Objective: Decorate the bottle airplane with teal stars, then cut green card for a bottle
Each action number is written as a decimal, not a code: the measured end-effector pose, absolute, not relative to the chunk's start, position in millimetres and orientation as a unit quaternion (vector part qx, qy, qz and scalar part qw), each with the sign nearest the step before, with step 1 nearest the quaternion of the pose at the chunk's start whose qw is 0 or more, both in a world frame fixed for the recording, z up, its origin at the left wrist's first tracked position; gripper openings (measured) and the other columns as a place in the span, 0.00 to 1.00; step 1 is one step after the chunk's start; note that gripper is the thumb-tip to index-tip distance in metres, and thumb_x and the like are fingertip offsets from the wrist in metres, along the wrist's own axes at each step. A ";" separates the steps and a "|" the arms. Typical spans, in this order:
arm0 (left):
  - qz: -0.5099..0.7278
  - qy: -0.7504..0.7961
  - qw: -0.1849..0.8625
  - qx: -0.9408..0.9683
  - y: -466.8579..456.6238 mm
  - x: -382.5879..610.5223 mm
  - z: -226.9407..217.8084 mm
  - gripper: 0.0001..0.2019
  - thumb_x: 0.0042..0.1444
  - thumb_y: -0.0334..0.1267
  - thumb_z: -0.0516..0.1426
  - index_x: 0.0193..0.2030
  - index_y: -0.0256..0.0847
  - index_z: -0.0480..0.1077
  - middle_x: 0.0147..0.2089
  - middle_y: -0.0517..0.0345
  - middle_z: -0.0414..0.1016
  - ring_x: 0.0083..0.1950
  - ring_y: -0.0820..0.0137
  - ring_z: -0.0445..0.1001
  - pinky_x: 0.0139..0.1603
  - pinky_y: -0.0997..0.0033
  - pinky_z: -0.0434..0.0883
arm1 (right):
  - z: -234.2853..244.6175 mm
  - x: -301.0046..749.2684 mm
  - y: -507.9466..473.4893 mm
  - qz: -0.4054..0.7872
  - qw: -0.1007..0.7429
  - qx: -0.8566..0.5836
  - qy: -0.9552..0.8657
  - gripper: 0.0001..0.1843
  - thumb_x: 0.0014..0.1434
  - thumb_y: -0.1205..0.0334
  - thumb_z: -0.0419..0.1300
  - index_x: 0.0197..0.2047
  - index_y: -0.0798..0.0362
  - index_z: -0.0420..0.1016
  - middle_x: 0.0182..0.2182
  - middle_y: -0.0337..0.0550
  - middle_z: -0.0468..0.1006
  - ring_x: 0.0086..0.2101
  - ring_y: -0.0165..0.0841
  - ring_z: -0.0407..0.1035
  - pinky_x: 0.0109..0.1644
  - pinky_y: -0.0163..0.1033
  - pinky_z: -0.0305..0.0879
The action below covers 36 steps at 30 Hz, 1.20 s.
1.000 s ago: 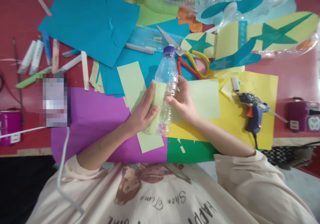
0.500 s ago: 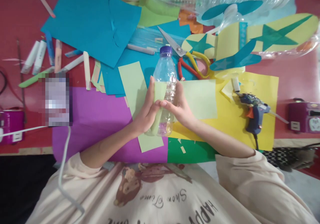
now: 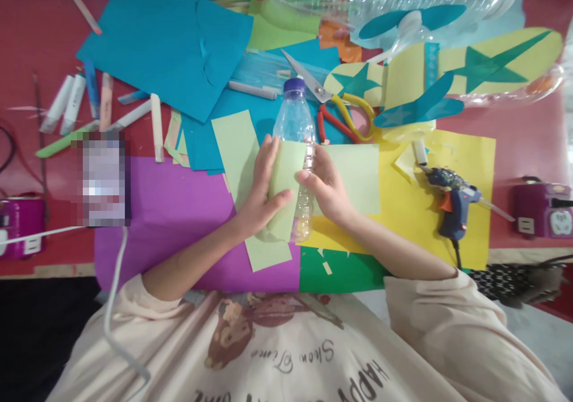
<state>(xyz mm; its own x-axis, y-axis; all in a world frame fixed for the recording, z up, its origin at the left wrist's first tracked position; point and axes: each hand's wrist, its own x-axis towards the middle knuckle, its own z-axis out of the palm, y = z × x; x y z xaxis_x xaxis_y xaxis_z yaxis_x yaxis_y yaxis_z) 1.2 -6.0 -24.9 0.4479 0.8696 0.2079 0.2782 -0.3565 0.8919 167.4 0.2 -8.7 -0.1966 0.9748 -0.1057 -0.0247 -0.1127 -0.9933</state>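
A clear plastic bottle (image 3: 305,211) with a purple cap stands in front of me, seen from above. Pale green paper (image 3: 287,169) lies against its left side and part of its front. My left hand (image 3: 264,190) is closed round the paper-covered left side, its thumb pressing on the paper. From the right, my right hand (image 3: 326,184) grips the bottle, with its thumb at the paper's edge; its other fingers are partly hidden behind. A pale green strip (image 3: 235,133) lies under my left hand, and a pale green sheet (image 3: 353,175) lies beyond my right.
Yellow-and-red-handled scissors (image 3: 344,109) lie behind the bottle. At right, a blue glue gun (image 3: 461,202) rests on yellow paper (image 3: 481,157). A bottle airplane (image 3: 407,82) stands at the back right. Several markers (image 3: 71,103) and a blurred phone (image 3: 105,178) are at left.
The bottle has turned in my hands, so the green paper shows wider across its front. My thumbs, close together before, are now apart.
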 end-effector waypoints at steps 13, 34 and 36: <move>0.329 0.369 0.407 0.768 -6.2 -0.5 -26.0 0.35 0.68 0.57 0.44 0.73 0.64 0.25 0.78 0.70 0.22 0.78 0.59 0.28 0.77 0.52 0.41 | -19.3 167.4 -2.7 0.548 0.420 -0.473 -0.547 0.44 0.56 0.29 0.53 0.69 0.39 0.46 0.66 0.45 0.63 0.68 0.43 0.54 0.71 0.57 0.54; 0.317 0.367 0.427 0.763 -5.4 -2.4 -23.0 0.34 0.68 0.56 0.43 0.73 0.64 0.24 0.77 0.72 0.17 0.77 0.59 0.24 0.77 0.49 0.39 | -16.4 164.9 -13.4 0.511 0.378 -0.533 -0.558 0.46 0.58 0.31 0.52 0.73 0.35 0.40 0.73 0.34 0.40 0.73 0.47 0.28 0.74 0.64 0.36; 0.319 0.373 0.431 0.757 -4.7 -2.7 -23.3 0.33 0.69 0.56 0.42 0.73 0.64 0.25 0.77 0.72 0.18 0.77 0.60 0.24 0.77 0.50 0.38 | -17.0 165.2 -12.5 0.508 0.379 -0.527 -0.566 0.46 0.59 0.30 0.50 0.73 0.37 0.40 0.73 0.37 0.42 0.73 0.45 0.29 0.74 0.63 0.37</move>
<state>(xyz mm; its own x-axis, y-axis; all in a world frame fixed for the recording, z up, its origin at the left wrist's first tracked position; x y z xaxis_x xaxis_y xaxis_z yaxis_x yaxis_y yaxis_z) -2.7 -4.7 -23.3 0.5189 0.8395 0.1610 0.2897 -0.3500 0.8909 165.2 -12.5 -17.0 -0.1571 0.9818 -0.1065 0.2104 -0.0721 -0.9750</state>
